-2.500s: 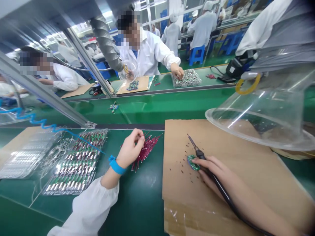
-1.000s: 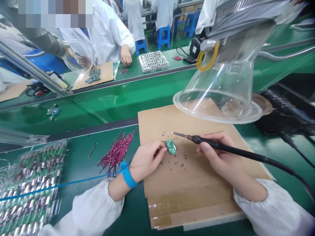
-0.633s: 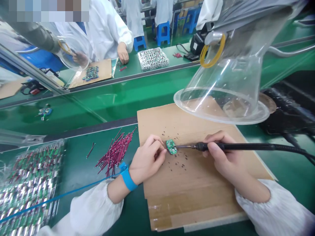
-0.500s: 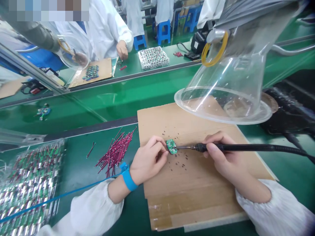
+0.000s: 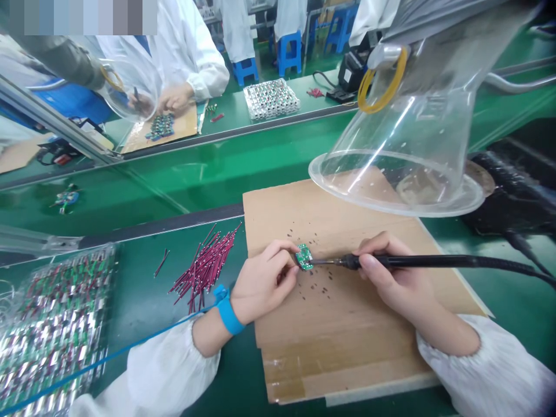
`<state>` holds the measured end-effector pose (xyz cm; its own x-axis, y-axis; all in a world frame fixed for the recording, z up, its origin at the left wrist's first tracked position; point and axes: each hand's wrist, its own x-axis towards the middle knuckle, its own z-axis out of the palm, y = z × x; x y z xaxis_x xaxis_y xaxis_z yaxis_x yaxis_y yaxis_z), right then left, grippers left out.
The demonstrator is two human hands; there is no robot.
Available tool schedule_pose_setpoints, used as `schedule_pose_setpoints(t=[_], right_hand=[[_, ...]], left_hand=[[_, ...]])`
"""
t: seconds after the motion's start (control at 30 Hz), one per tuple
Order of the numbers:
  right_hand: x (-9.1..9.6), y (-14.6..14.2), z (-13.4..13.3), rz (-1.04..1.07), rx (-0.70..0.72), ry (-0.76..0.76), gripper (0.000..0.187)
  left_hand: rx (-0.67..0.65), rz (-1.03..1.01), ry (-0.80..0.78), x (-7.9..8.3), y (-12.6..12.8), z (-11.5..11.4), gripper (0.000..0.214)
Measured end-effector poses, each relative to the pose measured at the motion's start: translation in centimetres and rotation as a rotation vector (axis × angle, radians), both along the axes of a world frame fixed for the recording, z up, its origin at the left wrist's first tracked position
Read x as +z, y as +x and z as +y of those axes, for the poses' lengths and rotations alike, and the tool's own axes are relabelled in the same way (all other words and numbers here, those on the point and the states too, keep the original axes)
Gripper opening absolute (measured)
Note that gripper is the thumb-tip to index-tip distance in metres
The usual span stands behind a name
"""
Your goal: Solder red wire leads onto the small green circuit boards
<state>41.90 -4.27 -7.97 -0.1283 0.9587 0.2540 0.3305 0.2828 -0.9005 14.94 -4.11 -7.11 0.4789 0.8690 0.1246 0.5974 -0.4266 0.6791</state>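
Between the thumb and fingers of my left hand [image 5: 270, 279] is the left edge of a small green circuit board [image 5: 304, 257], over the cardboard sheet [image 5: 347, 324]. My right hand [image 5: 393, 272] is closed round the black handle of a soldering iron [image 5: 417, 262]. The iron's metal tip points left and meets the lower right part of the board. Dark specks lie scattered on the cardboard around it. A blue wrist strap [image 5: 229, 313] with a cord circles my left wrist. Left of that hand lies a pile of dark red wires [image 5: 205, 263].
A clear fume-extraction hood [image 5: 399, 156] hangs over the cardboard's back right. A plastic tray [image 5: 52, 324] full of parts stands at left. One loose wire [image 5: 161, 262] lies near the pile. Across the divider a co-worker's hands [image 5: 176, 97] are over boards on cardboard.
The board has tilted slightly in my left fingers, and the iron's tip stays against it. Across the bench, the co-worker's hand has moved left to the boards.
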Motion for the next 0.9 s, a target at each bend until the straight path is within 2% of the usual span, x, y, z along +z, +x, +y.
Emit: schedule_pose_setpoints(t=[0.9], right_hand=[[0.88, -0.30, -0.07, -0.040, 0.037, 0.004, 0.011]], left_hand=[[0.027, 0.002, -0.006, -0.14, 0.16, 0.04, 0.013]])
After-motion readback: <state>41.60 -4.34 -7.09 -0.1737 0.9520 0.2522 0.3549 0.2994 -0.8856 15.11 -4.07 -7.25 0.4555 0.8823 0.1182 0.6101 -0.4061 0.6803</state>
